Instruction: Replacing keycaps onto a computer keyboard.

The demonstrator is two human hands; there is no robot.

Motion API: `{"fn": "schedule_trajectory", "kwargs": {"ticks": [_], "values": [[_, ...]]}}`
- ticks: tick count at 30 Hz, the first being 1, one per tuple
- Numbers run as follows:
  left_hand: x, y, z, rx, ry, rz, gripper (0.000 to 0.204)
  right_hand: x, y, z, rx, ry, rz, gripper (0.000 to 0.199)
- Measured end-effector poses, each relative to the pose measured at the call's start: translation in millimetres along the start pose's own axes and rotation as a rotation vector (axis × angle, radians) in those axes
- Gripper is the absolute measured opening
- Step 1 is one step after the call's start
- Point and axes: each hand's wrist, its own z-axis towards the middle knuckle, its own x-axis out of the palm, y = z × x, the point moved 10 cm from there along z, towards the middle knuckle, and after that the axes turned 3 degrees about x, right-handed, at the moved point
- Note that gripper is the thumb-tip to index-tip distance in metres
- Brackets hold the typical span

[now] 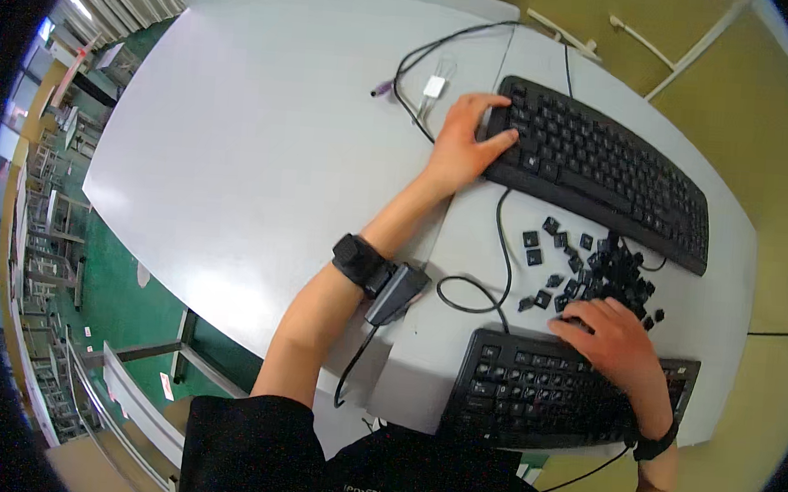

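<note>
A black keyboard [600,169] lies tilted across the far right of the table. My left hand [460,150] grips its left end, thumb on the keys and index finger at the upper corner. Below it is a heap of loose black keycaps [616,271], with several scattered singly on its left side. A second black keyboard [530,393] lies close to my body, with bare-looking spots among its keys. My right hand [616,339] is over its upper edge, fingers curled at the heap's near side. Something dark shows between thumb and index finger, too small to make out.
Black cables [504,245] loop over the pale table [267,100], one with a purple plug [382,88] near a white tag [434,87]. A black device [398,294] with a cable is strapped at my left forearm. Chairs and desks stand on the green floor [148,306] at left.
</note>
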Motion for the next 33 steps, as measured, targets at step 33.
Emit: {"fn": "schedule_trajectory", "kwargs": {"ticks": [33], "values": [[-2,36,-2,-0.23,0.087,-0.175,0.038,-23,-91,-1,0.383,-0.226,0.089,0.011]]}}
